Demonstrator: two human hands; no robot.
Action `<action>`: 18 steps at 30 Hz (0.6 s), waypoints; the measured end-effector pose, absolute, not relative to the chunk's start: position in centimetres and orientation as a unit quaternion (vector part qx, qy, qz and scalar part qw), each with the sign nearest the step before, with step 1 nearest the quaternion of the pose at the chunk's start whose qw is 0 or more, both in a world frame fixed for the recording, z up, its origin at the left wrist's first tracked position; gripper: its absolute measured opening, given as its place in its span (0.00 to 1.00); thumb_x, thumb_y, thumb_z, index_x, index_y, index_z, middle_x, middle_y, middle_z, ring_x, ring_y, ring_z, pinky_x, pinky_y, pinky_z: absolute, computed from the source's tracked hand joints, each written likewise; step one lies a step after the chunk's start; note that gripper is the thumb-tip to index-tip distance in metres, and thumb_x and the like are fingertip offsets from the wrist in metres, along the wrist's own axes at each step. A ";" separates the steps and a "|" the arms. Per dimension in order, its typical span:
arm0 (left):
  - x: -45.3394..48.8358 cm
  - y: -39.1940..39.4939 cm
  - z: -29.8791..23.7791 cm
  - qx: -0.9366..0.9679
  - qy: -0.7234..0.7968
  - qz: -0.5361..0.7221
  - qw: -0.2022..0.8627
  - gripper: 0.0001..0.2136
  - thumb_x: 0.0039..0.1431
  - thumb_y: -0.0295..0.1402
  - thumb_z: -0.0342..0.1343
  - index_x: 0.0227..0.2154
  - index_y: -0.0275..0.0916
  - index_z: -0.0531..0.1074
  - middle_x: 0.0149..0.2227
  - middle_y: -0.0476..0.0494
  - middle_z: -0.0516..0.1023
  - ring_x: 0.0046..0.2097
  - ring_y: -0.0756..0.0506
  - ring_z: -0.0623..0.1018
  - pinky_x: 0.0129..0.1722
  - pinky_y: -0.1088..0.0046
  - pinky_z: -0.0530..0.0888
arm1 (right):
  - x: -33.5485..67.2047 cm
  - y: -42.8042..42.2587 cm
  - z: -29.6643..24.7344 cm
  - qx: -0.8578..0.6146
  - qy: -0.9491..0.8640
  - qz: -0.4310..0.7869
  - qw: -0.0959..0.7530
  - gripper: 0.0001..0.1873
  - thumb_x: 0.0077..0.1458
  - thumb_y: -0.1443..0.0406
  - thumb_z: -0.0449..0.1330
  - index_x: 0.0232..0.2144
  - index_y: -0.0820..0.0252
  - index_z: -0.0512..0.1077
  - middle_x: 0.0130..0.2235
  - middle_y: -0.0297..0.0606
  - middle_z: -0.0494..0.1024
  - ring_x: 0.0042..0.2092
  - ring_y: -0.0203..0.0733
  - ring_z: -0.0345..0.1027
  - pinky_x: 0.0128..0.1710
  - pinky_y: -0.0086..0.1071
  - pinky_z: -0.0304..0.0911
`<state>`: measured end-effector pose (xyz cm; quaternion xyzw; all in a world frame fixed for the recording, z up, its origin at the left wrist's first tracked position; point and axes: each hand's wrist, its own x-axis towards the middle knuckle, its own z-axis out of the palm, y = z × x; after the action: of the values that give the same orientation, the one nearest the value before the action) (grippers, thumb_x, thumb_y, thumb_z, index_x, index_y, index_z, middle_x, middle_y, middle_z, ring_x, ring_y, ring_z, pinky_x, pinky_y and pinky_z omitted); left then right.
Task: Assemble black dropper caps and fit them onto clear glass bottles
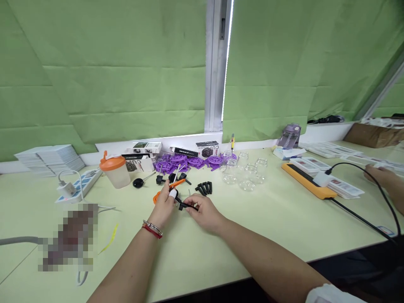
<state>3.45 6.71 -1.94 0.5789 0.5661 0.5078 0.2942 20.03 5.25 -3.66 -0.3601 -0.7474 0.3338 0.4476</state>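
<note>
My left hand, with a white wrap on its thumb, is closed around a small black part, most of which the fingers hide. Orange pieces show just beyond and beside this hand; whether they are in its grip I cannot tell. My right hand pinches a slim black rod-like part that meets what the left hand holds. Behind the hands lie several black knob-like parts with thin metal stems. Several short black grips rest to the right, past my right hand.
Purple spoked plastic pieces and cup holder boxes line the wall. Transparent jars stand right of centre. An orange-lidded cup and white power strip are left. Another person's hand is far right, beyond an orange-and-black power strip.
</note>
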 end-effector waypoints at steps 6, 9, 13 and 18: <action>3.9 6.6 -1.5 0.575 0.609 0.465 0.287 0.27 0.60 0.37 0.47 0.62 0.36 0.56 0.50 0.34 0.70 0.30 0.48 0.73 0.35 0.67 0.72 | 20.1 4.5 -3.0 -0.378 -0.758 0.272 0.457 0.08 0.52 0.72 0.57 0.34 0.59 0.73 0.33 0.36 0.71 0.36 0.38 0.65 0.38 0.32 0.62; 3.6 6.9 -1.8 0.581 0.606 0.472 0.267 0.24 0.58 0.36 0.50 0.57 0.35 0.62 0.45 0.37 0.72 0.29 0.48 0.73 0.34 0.68 0.72 | 20.3 4.7 -3.0 -0.384 -0.758 0.257 0.461 0.09 0.52 0.72 0.57 0.35 0.59 0.73 0.34 0.36 0.71 0.37 0.38 0.66 0.39 0.32 0.62; 3.3 7.1 -2.2 0.585 0.589 0.491 0.265 0.20 0.54 0.36 0.54 0.51 0.37 0.67 0.40 0.41 0.73 0.31 0.48 0.73 0.34 0.69 0.72 | 20.6 5.2 -3.2 -0.388 -0.762 0.250 0.455 0.09 0.52 0.73 0.57 0.35 0.59 0.74 0.35 0.37 0.72 0.37 0.38 0.67 0.39 0.32 0.62; 3.4 6.9 -2.2 0.593 0.562 0.518 0.253 0.14 0.50 0.37 0.57 0.41 0.38 0.72 0.35 0.45 0.73 0.33 0.47 0.73 0.36 0.70 0.71 | 20.7 5.5 -3.5 -0.396 -0.763 0.247 0.448 0.10 0.53 0.73 0.57 0.36 0.59 0.74 0.36 0.37 0.72 0.38 0.39 0.67 0.41 0.32 0.62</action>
<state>3.35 6.90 -2.21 0.5931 0.5620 0.5182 0.2528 20.72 5.51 -3.55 -0.3964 -0.7628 0.2465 0.4475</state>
